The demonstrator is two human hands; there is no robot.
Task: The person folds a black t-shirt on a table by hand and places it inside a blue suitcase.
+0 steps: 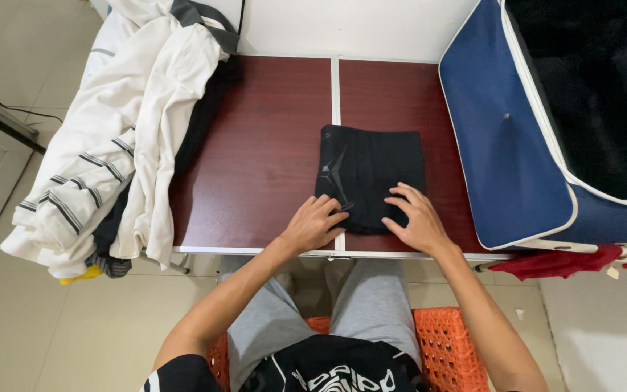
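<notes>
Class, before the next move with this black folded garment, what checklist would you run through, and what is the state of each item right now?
1. Both hands on the garment: ok. The left hand and right hand rest on the near edge of the folded black garment.
2. Garment lies fully on the table: ok, though its near edge sits close to the table's front rim.
3. Fold is neat and square: ok, edges look even.
4. Space beside the garment: ok, bare tabletop to its left.
5. Pile of white striped clothes stable: not ok, it hangs over the table's left edge.
6. Blue bag open: ok, its lid is up.
</notes>
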